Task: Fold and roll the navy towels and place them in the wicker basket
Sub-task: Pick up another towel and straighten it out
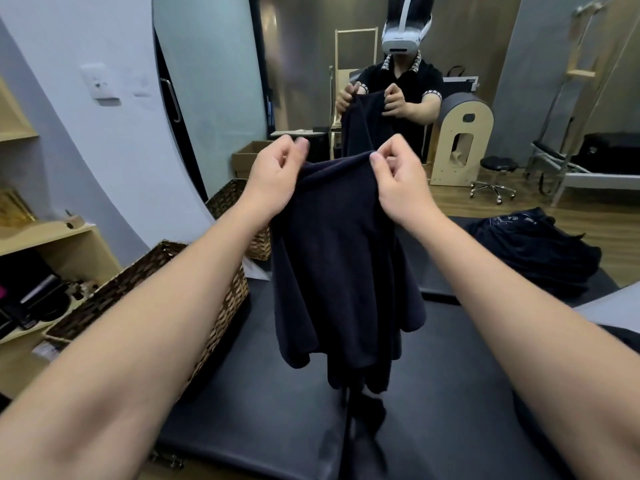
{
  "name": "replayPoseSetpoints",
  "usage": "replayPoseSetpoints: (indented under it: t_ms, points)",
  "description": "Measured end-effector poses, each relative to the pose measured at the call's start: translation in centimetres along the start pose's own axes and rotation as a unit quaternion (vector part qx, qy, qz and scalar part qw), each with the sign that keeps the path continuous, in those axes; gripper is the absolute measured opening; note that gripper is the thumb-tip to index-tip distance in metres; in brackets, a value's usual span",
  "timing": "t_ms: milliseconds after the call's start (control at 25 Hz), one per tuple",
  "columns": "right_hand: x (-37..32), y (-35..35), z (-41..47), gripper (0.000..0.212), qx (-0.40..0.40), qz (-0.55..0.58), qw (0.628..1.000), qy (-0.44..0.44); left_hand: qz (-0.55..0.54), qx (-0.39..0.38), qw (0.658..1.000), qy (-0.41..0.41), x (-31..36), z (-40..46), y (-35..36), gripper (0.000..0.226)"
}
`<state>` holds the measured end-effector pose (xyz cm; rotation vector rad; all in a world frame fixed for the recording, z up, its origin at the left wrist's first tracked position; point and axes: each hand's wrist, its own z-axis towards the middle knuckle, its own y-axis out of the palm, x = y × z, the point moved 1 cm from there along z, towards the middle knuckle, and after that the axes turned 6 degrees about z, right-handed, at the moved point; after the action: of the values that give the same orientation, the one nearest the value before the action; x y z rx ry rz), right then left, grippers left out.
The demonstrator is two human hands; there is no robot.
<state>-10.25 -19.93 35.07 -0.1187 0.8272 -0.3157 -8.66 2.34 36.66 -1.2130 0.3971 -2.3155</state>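
A navy towel (343,258) hangs in the air above a black padded table (277,410), its lower folds drooping almost to the surface. My left hand (277,178) grips the towel's top edge at its left end. My right hand (398,178) pinches the same edge at its right end, a short span away. The wicker basket (221,306) stands at the table's left side, under my left forearm. More navy towels (540,251) lie heaped at the table's far right.
A large mirror ahead reflects me (401,81) with the towel and the room behind. A wooden shelf unit (52,244) with dark items stands at the left. Reflected stool (495,178) and wooden equipment show at the back right.
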Motion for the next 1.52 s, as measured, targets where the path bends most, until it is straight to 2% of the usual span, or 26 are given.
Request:
replayPoseSetpoints:
  t_ms: [40,80,120,160,200,240,320,360,440,520,600,680,760,800,880,960,1000,1080,1200,1280,1400,1520]
  points:
    - [-0.5,-1.1,0.5,0.016,-0.008,-0.038,0.999,-0.025,0.106,-0.071,0.989,0.070,0.7,0.1,-0.6,0.058]
    - [-1.1,-2.2,0.8,0.016,-0.031,-0.088,0.995,-0.047,0.226,-0.138,0.957,0.117,1.5,0.1,-1.4,0.060]
    - [-1.6,-3.3,1.0,0.018,-0.062,-0.139,0.986,-0.060,0.338,-0.184,0.911,0.147,1.8,0.3,-2.0,0.062]
    - [-2.1,-4.3,1.1,0.020,-0.097,-0.188,0.975,-0.063,0.423,-0.199,0.868,0.169,1.8,0.7,-2.5,0.061]
    - [-2.5,-5.0,1.2,0.024,-0.131,-0.229,0.963,-0.050,0.479,-0.186,0.838,0.182,1.6,1.1,-2.6,0.056]
    - [-2.7,-5.4,1.3,0.027,-0.161,-0.258,0.952,-0.023,0.504,-0.158,0.828,0.188,1.6,1.7,-2.6,0.050]
    - [-2.6,-5.8,1.5,0.034,-0.210,-0.289,0.933,0.047,0.505,-0.099,0.839,0.181,2.2,2.3,-1.9,0.036]
    - [-2.5,-6.0,1.5,0.038,-0.228,-0.297,0.924,0.071,0.495,-0.068,0.851,0.158,2.6,2.5,-1.3,0.028]
    - [-2.5,-6.5,1.3,0.040,-0.229,-0.305,0.921,0.075,0.455,-0.027,0.888,0.064,2.4,2.7,-0.3,0.015]
    - [-2.6,-6.9,1.1,0.036,-0.164,-0.282,0.944,0.040,0.354,-0.025,0.933,-0.057,1.5,2.6,0.6,0.011]
    - [-2.9,-6.9,0.8,0.037,-0.125,-0.179,0.975,0.048,0.283,-0.015,0.953,-0.108,0.8,2.3,1.1,0.009]
    - [-3.1,-6.0,-0.1,0.047,-0.151,-0.002,0.979,0.136,0.278,0.022,0.954,-0.107,1.4,1.8,0.7,0.016]
    - [-3.3,-5.2,-1.2,0.062,-0.169,0.150,0.934,0.277,0.213,0.042,0.970,-0.110,2.5,1.8,0.3,0.023]
    - [-3.1,-4.8,-1.8,0.064,-0.170,0.184,0.905,0.344,0.149,0.030,0.982,-0.113,3.1,2.0,0.3,0.025]
    - [-2.3,-3.9,-3.4,0.047,-0.193,0.157,0.880,0.405,0.017,-0.007,0.991,-0.131,4.2,2.2,0.7,0.031]
    - [-1.3,-2.7,-4.6,0.021,-0.238,0.117,0.887,0.378,-0.057,-0.027,0.989,-0.133,4.9,1.9,1.4,0.031]
    - [-0.9,-2.1,-4.8,0.018,-0.237,0.122,0.897,0.354,-0.059,-0.023,0.989,-0.132,4.8,1.6,1.7,0.030]
    - [-0.4,-1.1,-4.4,0.020,-0.193,0.117,0.932,0.285,-0.053,-0.007,0.984,-0.170,4.4,1.2,1.7,0.035]
    - [-0.8,0.0,-3.9,0.021,-0.107,0.048,0.963,0.242,-0.171,-0.011,0.951,-0.259,4.5,-0.5,2.3,0.034]
    - [-0.3,1.2,-4.1,0.030,-0.101,-0.013,0.969,0.224,-0.218,-0.011,0.939,-0.265,4.5,-1.1,3.1,0.031]
    - [-0.4,2.4,-4.1,0.016,-0.084,-0.081,0.980,0.164,-0.238,-0.005,0.937,-0.255,4.7,-1.5,3.8,0.023]
    - [-1.2,2.6,-3.9,0.009,-0.108,-0.126,0.978,0.123,-0.237,-0.003,0.939,-0.250,4.4,-1.4,3.9,0.026]
